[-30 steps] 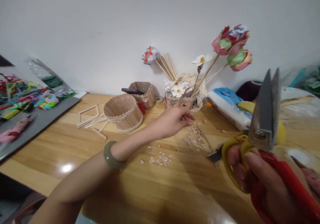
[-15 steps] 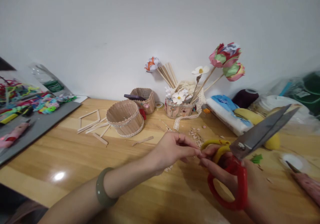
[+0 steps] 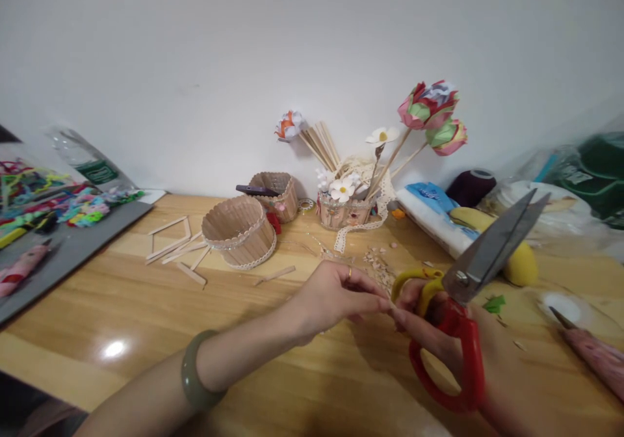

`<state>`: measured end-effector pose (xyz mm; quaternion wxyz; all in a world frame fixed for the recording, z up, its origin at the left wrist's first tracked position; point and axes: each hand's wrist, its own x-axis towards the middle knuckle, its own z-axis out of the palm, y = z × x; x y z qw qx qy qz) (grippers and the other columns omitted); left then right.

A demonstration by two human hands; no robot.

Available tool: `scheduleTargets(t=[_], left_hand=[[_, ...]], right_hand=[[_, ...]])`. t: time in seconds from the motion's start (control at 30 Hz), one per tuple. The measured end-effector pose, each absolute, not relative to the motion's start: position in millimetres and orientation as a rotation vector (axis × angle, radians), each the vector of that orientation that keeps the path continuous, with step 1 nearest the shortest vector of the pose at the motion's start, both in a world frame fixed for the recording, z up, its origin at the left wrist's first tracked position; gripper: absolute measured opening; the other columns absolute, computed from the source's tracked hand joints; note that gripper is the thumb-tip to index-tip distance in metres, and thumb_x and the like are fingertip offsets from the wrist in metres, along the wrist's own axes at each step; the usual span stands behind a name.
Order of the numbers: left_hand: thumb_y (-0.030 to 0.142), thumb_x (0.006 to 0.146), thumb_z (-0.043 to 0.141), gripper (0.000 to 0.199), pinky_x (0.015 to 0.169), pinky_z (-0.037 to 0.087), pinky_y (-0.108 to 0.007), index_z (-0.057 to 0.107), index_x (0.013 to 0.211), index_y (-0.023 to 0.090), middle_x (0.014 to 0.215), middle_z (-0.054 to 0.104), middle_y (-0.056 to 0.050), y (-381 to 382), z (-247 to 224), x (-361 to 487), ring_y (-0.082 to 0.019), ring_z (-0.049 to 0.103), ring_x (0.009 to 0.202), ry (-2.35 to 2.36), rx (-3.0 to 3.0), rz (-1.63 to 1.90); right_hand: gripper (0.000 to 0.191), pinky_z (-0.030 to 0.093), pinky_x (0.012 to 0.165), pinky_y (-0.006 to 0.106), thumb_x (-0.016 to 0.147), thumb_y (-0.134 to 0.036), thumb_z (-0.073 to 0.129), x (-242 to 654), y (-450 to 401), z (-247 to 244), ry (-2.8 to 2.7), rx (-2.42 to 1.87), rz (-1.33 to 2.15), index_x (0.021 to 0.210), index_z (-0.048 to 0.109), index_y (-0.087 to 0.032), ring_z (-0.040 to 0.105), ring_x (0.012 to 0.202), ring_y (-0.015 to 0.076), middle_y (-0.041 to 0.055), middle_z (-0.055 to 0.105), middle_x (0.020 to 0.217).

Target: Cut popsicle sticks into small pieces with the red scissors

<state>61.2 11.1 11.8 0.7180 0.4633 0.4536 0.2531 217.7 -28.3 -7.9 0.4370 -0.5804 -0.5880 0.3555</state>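
Note:
My left hand, with a green bangle on its wrist, is closed in a pinch, its fingertips meeting those of my right hand. Whatever is between the fingertips is too small to make out. Scissors with red and yellow handles hang on my right hand, blades pointing up and right, slightly parted. Behind my left hand lie wood shavings. A round wooden-slat basket stands to the left, and a smaller basket behind it bears a dark tool.
Behind my hands, a decorated basket holds paper flowers, sticks and lace. Thin wood strips lie left. At the right are a tissue pack, yellow fruit and a pink-handled tool. Colourful craft pieces cover a grey board.
The view has shifted slightly, moving the background a little left. The scissor blades have swung slightly more upright. The fingertips of both hands are still together.

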Motion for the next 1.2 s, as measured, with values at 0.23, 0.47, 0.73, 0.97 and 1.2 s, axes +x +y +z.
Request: scheduleTargets(t=[0.23, 0.47, 0.73, 0.97, 1.2], left_hand=[[0.008, 0.06, 0.068, 0.005, 0.053, 0.038, -0.018, 0.066, 0.059, 0.012, 0.053, 0.059, 0.005, 10.9, 17.3, 61.8, -0.004, 0.047, 0.051, 1.073, 1.149, 0.561], [0.016, 0.061, 0.069, 0.005, 0.056, 0.045, -0.019, 0.066, 0.063, 0.012, 0.058, 0.061, 0.003, 19.6, 30.3, 49.5, -0.006, 0.052, 0.055, 0.972, 1.112, 0.745], [0.016, 0.06, 0.069, 0.006, 0.054, 0.047, -0.018, 0.064, 0.061, 0.012, 0.061, 0.064, 0.0, 21.0, 40.7, 41.6, -0.007, 0.056, 0.057, 0.93, 1.094, 0.932], [0.02, 0.062, 0.07, 0.01, 0.054, 0.048, -0.016, 0.063, 0.062, 0.012, 0.062, 0.064, 0.0, 14.6, 40.1, 47.3, -0.007, 0.057, 0.059, 0.927, 1.003, 1.003], [0.018, 0.063, 0.07, 0.008, 0.053, 0.048, -0.015, 0.063, 0.062, 0.013, 0.062, 0.066, 0.0, 13.0, 37.8, 48.7, -0.007, 0.06, 0.061, 0.897, 0.941, 1.044]], right_hand=[[0.024, 0.037, 0.041, 0.02, 0.059, -0.039, 0.072, 217.6, -31.2, -7.4, -1.354, -1.419, 1.092, 0.06, 0.055, -0.022, 0.046, 0.049, 0.0118, -0.0031, 0.051, 0.053], [0.039, 0.03, 0.037, 0.022, 0.067, -0.06, 0.058, 222.2, -34.0, -10.4, -1.468, -1.443, 1.018, 0.063, 0.054, -0.021, 0.037, 0.041, 0.01, -0.0043, 0.042, 0.047], [0.056, 0.031, 0.047, 0.026, 0.066, -0.078, 0.045, 213.9, -41.8, -9.0, -1.638, -1.389, 1.104, 0.066, 0.054, -0.022, 0.039, 0.05, 0.0125, -0.0008, 0.048, 0.057], [0.041, 0.035, 0.049, 0.025, 0.079, -0.062, 0.048, 220.5, -41.6, -11.0, -1.754, -1.304, 1.199, 0.076, 0.052, -0.022, 0.044, 0.056, 0.0143, -0.0002, 0.046, 0.062], [0.034, 0.038, 0.052, 0.027, 0.082, -0.057, 0.048, 220.6, -42.9, -9.0, -1.765, -1.31, 1.212, 0.078, 0.052, -0.023, 0.046, 0.056, 0.0149, -0.0004, 0.046, 0.063]])
